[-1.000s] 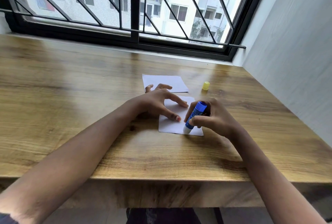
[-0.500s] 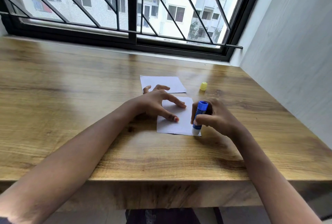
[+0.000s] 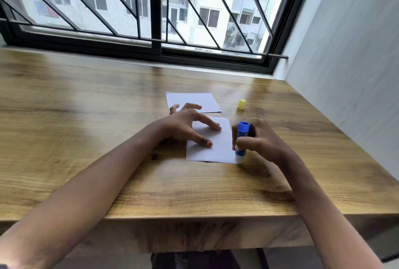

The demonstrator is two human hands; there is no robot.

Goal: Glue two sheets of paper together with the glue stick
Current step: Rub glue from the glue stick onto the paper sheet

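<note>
A small white sheet of paper [image 3: 218, 150] lies flat on the wooden table [image 3: 86, 139]. My left hand [image 3: 185, 126] presses on its left half with spread fingers. My right hand [image 3: 259, 141] grips a blue glue stick [image 3: 241, 139], held upright with its white tip down on the sheet's near right corner. A second white sheet [image 3: 198, 101] lies just beyond the first, partly hidden by my left fingers. The yellow cap [image 3: 242, 104] of the glue stick stands to the right of that second sheet.
A black-framed window with bars [image 3: 155, 20] runs along the table's far edge. A pale wall [image 3: 349, 63] bounds the table on the right. The table's near edge [image 3: 194, 217] is below my forearms.
The glue stick has slid right along the sheet's near edge to its right corner and come upright from a tilt. My left hand stays pressed on the sheet.
</note>
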